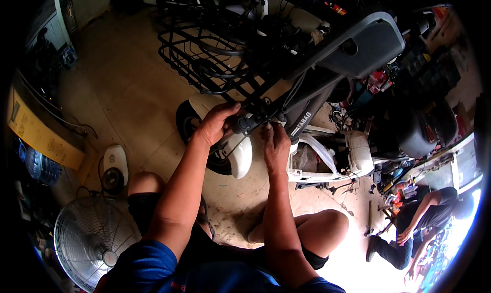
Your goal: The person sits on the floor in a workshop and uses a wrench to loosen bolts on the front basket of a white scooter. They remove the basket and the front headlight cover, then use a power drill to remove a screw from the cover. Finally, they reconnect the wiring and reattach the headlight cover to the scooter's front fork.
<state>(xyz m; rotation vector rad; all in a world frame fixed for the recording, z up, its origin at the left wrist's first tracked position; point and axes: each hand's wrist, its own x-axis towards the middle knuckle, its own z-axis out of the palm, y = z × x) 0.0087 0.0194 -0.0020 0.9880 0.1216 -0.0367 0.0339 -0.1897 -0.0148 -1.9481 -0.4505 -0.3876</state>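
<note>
My left hand (217,124) is wrapped round a dark fitting (245,121) on the steering column of an electric scooter, below its black wire basket (181,52). Just right of it, my right hand (274,142) has its fingers curled at the underside of that assembly, by hanging cables (291,96); what they grip is hidden. The white front mudguard (240,157) and wheel (186,116) sit beneath my hands. A dark tube (319,96) runs up to a grey panel (368,52), and white bodywork (358,155) with an open cavity lies to the right.
A metal fan (84,236) stands at lower left, near a white oval device (115,160), a yellow board (46,134) and a large water bottle (43,165). Another person (424,216) crouches at lower right. Parts and tools (388,83) crowd the back and right.
</note>
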